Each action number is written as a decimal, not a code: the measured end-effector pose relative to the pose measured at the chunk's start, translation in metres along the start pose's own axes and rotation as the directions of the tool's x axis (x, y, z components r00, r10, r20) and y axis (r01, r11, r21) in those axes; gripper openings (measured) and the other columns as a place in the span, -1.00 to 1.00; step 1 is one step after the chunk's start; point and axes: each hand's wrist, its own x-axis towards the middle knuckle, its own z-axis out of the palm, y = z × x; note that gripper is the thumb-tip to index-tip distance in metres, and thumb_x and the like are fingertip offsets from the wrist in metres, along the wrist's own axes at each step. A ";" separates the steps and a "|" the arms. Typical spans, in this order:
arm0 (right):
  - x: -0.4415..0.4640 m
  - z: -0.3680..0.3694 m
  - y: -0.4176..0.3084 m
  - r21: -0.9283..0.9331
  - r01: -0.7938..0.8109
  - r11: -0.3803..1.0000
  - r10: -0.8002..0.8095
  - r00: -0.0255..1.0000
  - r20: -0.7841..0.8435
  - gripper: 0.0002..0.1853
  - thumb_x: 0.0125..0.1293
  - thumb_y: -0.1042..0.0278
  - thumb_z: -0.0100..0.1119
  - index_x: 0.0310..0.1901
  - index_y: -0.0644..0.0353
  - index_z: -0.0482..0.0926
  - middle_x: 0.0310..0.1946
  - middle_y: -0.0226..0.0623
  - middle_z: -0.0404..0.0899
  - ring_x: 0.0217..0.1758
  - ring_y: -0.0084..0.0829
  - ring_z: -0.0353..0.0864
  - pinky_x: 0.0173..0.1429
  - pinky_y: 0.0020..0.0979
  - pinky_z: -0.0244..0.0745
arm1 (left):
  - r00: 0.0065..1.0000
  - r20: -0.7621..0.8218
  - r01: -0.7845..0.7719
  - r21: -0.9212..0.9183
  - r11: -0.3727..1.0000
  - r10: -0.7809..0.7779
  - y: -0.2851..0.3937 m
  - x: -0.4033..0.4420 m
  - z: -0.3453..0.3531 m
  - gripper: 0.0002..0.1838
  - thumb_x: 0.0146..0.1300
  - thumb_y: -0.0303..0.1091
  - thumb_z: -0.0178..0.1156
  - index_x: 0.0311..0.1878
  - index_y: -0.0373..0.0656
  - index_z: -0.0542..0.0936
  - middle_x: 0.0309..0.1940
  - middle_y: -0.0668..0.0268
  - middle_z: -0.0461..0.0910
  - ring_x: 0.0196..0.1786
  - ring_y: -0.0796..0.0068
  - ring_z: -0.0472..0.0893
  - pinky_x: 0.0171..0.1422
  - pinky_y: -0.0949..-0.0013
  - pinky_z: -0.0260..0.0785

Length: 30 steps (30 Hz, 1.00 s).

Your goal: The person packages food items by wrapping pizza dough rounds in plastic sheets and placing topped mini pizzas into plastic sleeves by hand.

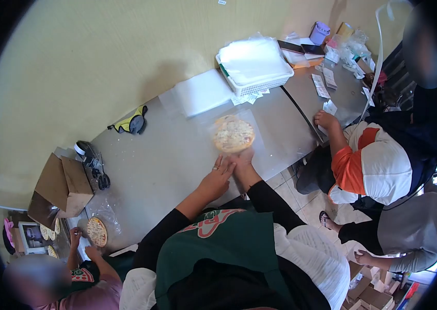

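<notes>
A small round pizza (234, 135) topped with pale shreds, seemingly grated cheese, is inside a clear plastic bag (258, 147) over the grey table. My right hand (244, 160) is at the near side of the pizza and grips it through the plastic, its fingers partly hidden beneath. Close beside it, my left hand (216, 180), with a ring on one finger, has its fingers drawn together at the bag's near edge. Its fingertips meet my right hand, and the exact pinch is hard to see.
Behind the pizza lie a stack of clear plastic sheets (203, 93) and a white basket (260, 82) of more sheets. A yellow-and-grey item (131, 121) and a cardboard box (63, 186) are leftward. One co-worker sits near another pizza (97, 232); others are at right.
</notes>
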 end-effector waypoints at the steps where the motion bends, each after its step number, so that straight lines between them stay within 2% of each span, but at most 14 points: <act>1: 0.008 -0.004 -0.001 -0.022 -0.012 1.000 0.010 0.997 -0.074 -0.43 0.33 0.01 -0.44 0.27 0.14 0.21 0.27 -0.11 0.20 0.33 -0.07 0.17 0.38 -0.04 0.06 | 1.000 0.015 0.024 0.024 0.999 -0.024 -0.003 0.000 0.000 -0.31 -0.10 -0.53 0.19 0.21 -0.30 0.26 0.32 -0.16 0.00 0.37 -0.27 -0.02 0.38 0.02 0.03; 4: 0.020 -0.021 -0.006 0.006 0.010 1.000 -0.010 1.000 0.007 -0.47 0.33 0.11 -0.37 0.26 0.16 0.22 0.26 -0.12 0.23 0.32 -0.09 0.20 0.35 -0.04 0.12 | 0.986 0.091 0.146 -0.031 0.989 -0.143 -0.017 -0.013 0.007 -0.28 -0.12 -0.49 0.22 0.23 -0.22 0.26 0.32 -0.14 0.02 0.36 -0.27 0.00 0.37 0.00 0.05; 7: 0.016 -0.024 -0.015 -0.228 -0.001 0.974 -0.058 0.966 -0.252 -0.50 0.37 0.14 -0.41 0.24 0.20 0.25 0.22 -0.10 0.29 0.24 -0.08 0.33 0.24 -0.02 0.30 | 0.945 0.154 0.303 -0.091 0.949 -0.287 -0.036 -0.043 0.021 -0.25 -0.13 -0.43 0.25 0.24 -0.17 0.24 0.32 -0.12 0.02 0.35 -0.27 0.03 0.35 -0.01 0.09; 10: 0.013 -0.037 -0.033 -0.260 -0.127 0.957 0.009 0.912 -0.411 -0.57 0.35 0.25 -0.33 0.18 0.23 0.30 0.15 -0.12 0.38 0.16 -0.10 0.42 0.12 -0.08 0.44 | 0.885 0.186 0.444 -0.056 0.894 -0.428 -0.049 -0.083 0.035 -0.31 -0.06 -0.40 0.20 0.23 -0.15 0.26 0.33 -0.07 0.03 0.37 -0.17 0.04 0.30 -0.13 0.07; 13: 0.008 -0.046 -0.046 -0.335 -0.230 0.914 0.085 0.915 -0.395 -0.64 0.31 0.37 -0.28 0.08 0.26 0.36 0.06 -0.10 0.43 0.09 -0.13 0.48 0.12 -0.07 0.47 | 0.831 0.187 0.525 0.044 0.850 -0.524 -0.057 -0.120 0.055 -0.30 -0.01 -0.29 0.23 0.25 -0.11 0.24 0.35 0.01 0.00 0.39 -0.10 0.02 0.29 -0.24 0.01; 16: -0.002 -0.037 -0.050 -0.332 -0.221 0.917 0.110 0.940 -0.322 -0.63 0.24 0.46 -0.22 0.08 0.34 0.33 0.05 -0.02 0.42 0.09 -0.10 0.48 0.07 -0.12 0.51 | 0.808 0.128 0.564 0.111 0.818 -0.575 -0.053 -0.137 0.069 -0.29 0.03 -0.19 0.23 0.27 -0.06 0.22 0.36 0.08 -0.02 0.41 -0.05 -0.02 0.28 -0.28 -0.04; 19: -0.016 -0.007 -0.048 -0.311 -0.184 0.932 0.076 0.941 -0.331 -0.67 0.17 0.52 -0.16 -0.01 0.39 0.33 -0.06 -0.01 0.46 -0.08 -0.12 0.54 -0.13 -0.28 0.54 | 0.796 0.085 0.593 0.082 0.801 -0.599 -0.054 -0.134 0.073 -0.38 0.06 -0.23 0.19 0.23 -0.05 0.28 0.35 0.12 0.04 0.40 -0.02 0.02 0.26 -0.30 -0.04; 22: 0.006 -0.024 -0.053 -0.395 -0.287 0.873 0.044 0.852 -0.521 -0.75 0.17 0.53 -0.17 -0.10 0.32 0.35 -0.23 -0.09 0.46 -0.31 -0.22 0.51 -0.37 -0.41 0.43 | 0.810 0.089 0.573 0.093 0.814 -0.580 -0.050 -0.121 0.048 -0.53 0.07 -0.32 0.14 0.12 -0.09 0.41 0.18 0.06 0.32 0.25 0.02 0.30 0.20 -0.22 0.09; 24: 0.008 -0.033 -0.055 -0.486 -0.174 0.857 -0.195 0.762 -0.617 -0.82 0.19 0.49 -0.17 -0.18 0.26 0.36 -0.35 -0.20 0.41 -0.47 -0.35 0.43 -0.50 -0.42 0.34 | 0.801 0.041 0.599 -0.038 0.800 -0.598 -0.052 -0.119 0.032 -0.65 0.06 -0.37 0.12 -0.02 -0.13 0.49 -0.04 0.07 0.49 0.04 0.05 0.46 0.10 -0.08 0.24; 25: -0.001 -0.028 -0.057 -0.585 -0.184 0.790 -0.263 0.760 -0.594 -0.83 0.20 0.47 -0.16 -0.18 0.24 0.38 -0.41 -0.26 0.40 -0.46 -0.36 0.45 -0.43 -0.42 0.38 | 0.794 0.010 0.606 -0.103 0.789 -0.608 -0.054 -0.118 0.025 -0.70 0.05 -0.40 0.10 -0.09 -0.15 0.54 -0.16 0.07 0.57 -0.07 0.06 0.54 0.04 -0.01 0.32; 26: -0.017 -0.014 -0.057 -0.677 -0.190 0.711 -0.330 0.761 -0.559 -0.83 0.20 0.44 -0.15 -0.19 0.23 0.39 -0.48 -0.33 0.39 -0.45 -0.36 0.47 -0.35 -0.42 0.42 | 0.784 -0.125 0.589 -0.155 0.793 -0.608 -0.053 -0.120 0.022 -0.74 0.04 -0.41 0.11 -0.15 -0.17 0.55 -0.25 0.08 0.58 -0.16 0.07 0.56 -0.03 0.06 0.35; 28: -0.046 0.010 -0.045 -0.838 -0.126 0.530 -0.351 0.867 -0.353 -0.87 0.22 0.44 -0.11 -0.24 0.23 0.41 -0.53 -0.38 0.38 -0.52 -0.43 0.44 -0.41 -0.45 0.37 | 0.712 -0.381 0.536 -0.246 0.807 -0.589 -0.047 -0.124 0.022 -0.81 0.03 -0.44 0.11 -0.26 -0.20 0.58 -0.45 0.10 0.59 -0.34 0.08 0.58 -0.18 0.18 0.42; 29: -0.051 0.014 -0.038 -0.896 -0.080 0.436 -0.341 0.907 -0.247 -0.89 0.23 0.44 -0.09 -0.26 0.22 0.42 -0.56 -0.40 0.37 -0.55 -0.47 0.42 -0.44 -0.46 0.35 | 0.698 -0.384 0.551 -0.251 0.796 -0.605 -0.045 -0.125 0.020 -0.83 0.02 -0.44 0.12 -0.29 -0.21 0.58 -0.47 0.10 0.58 -0.36 0.08 0.58 -0.22 0.20 0.42; 30: -0.045 0.017 -0.031 -0.955 0.050 0.292 -0.333 0.941 -0.052 -0.91 0.23 0.45 -0.07 -0.28 0.23 0.42 -0.55 -0.40 0.38 -0.54 -0.49 0.42 -0.44 -0.47 0.35 | 0.684 -0.381 0.567 -0.259 0.782 -0.622 -0.041 -0.128 0.018 -0.85 0.02 -0.44 0.14 -0.32 -0.22 0.59 -0.49 0.10 0.58 -0.38 0.09 0.58 -0.26 0.21 0.43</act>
